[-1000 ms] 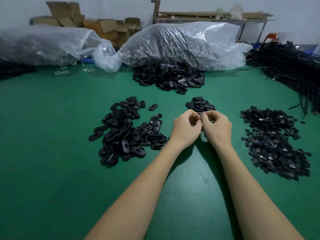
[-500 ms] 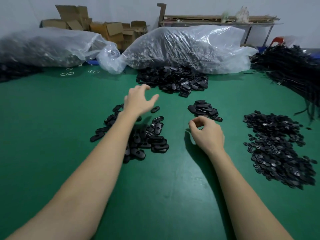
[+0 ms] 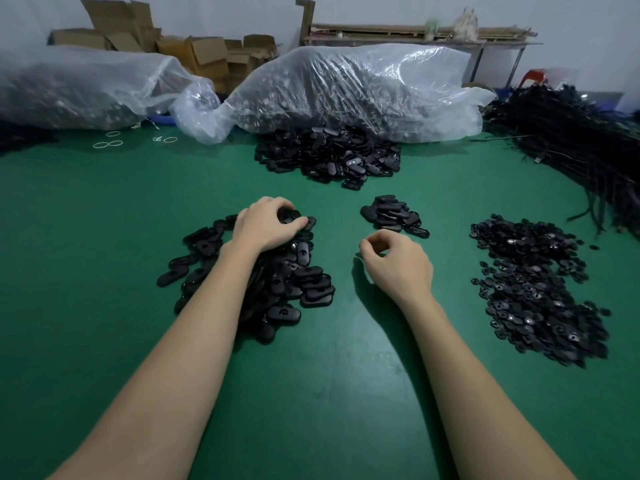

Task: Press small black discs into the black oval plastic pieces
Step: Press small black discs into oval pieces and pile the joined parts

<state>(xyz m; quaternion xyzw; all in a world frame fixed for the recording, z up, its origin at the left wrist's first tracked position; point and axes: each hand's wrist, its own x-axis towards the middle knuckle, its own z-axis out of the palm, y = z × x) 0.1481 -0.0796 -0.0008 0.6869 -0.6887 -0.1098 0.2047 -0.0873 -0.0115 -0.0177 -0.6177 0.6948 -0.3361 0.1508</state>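
Left hand (image 3: pixel 266 225) fingers curled onto oval pieces pile (image 3: pixel 277 282), grasp unclear. Right hand (image 3: pixel 398 263) loosely pinched, contents hidden; disc heap (image 3: pixel 533 289) at its 3 o'clock, nearer right.

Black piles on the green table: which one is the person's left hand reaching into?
The big loose pile of oval pieces at near left. The left hand rests on its far end, fingers curled into it; the other piles lie untouched.

Green table (image 3: pixel 104 237) is carrying four heaps: oval pieces (image 3: pixel 294 282), a small stack (image 3: pixel 393 216), a far pile (image 3: pixel 329 155), probably discs (image 3: pixel 533 289); bags (image 3: pixel 363 88), cords (image 3: pixel 575 133) lying behind.
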